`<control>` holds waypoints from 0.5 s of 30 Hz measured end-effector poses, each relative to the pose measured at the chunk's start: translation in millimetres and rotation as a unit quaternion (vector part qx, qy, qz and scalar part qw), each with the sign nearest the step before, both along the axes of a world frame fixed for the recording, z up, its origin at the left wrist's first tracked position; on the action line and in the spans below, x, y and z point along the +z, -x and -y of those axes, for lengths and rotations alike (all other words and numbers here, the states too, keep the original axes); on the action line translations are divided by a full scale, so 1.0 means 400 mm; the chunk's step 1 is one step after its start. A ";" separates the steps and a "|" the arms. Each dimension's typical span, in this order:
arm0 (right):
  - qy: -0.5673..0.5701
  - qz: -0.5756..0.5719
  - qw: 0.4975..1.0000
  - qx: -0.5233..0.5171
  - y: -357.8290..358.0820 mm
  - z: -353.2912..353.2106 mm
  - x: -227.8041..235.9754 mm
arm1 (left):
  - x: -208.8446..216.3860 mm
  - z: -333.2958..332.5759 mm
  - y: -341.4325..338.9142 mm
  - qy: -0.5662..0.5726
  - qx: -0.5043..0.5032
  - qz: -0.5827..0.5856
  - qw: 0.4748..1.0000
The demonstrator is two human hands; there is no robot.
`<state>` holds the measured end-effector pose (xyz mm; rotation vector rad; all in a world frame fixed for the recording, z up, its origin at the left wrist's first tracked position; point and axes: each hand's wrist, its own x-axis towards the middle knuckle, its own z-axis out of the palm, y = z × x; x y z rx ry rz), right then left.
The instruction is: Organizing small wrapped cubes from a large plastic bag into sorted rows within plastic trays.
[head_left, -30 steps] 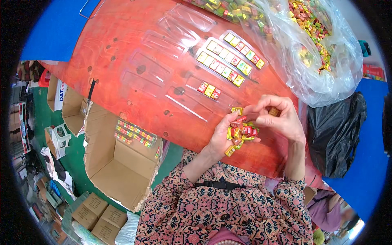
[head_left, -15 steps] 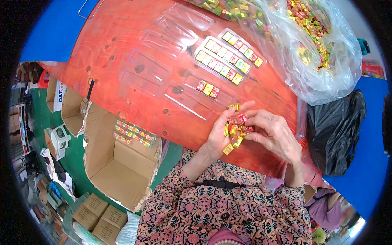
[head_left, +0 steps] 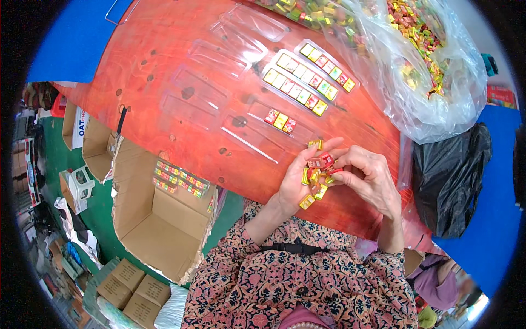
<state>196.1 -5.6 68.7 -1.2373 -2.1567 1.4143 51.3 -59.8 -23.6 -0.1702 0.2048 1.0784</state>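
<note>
My left hand is cupped palm up over the near edge of the red table. A small heap of wrapped blocks, yellow, red and gold, lies in its palm. One yellow block rests near its fingertips. My right hand pinches a red wrapped block at the right side of the heap. Beyond the hands, a clear plastic tray holds a row of three blocks, red, yellow and red. Farther back, filled clear trays hold rows of several blocks.
Several clear trays without blocks lie on the left half of the table. A large clear bag of wrapped blocks stands at the far right, above a black bag. An open cardboard box with filled packs sits left of me.
My right hand has shifted slightly and now pinches a red block at the heap's edge. The left hand stays nearly still with its heap.
</note>
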 end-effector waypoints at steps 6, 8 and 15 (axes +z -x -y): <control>0.038 -0.029 0.999 -0.013 -0.006 -0.003 -0.015 | -0.021 0.005 -0.001 -0.035 0.014 0.059 0.998; 0.087 -0.043 0.995 -0.030 -0.008 0.000 -0.021 | -0.021 0.004 -0.002 -0.040 0.013 0.057 0.997; 0.197 -0.141 0.965 -0.104 -0.001 0.004 -0.027 | -0.001 0.005 -0.002 0.005 0.011 0.020 1.000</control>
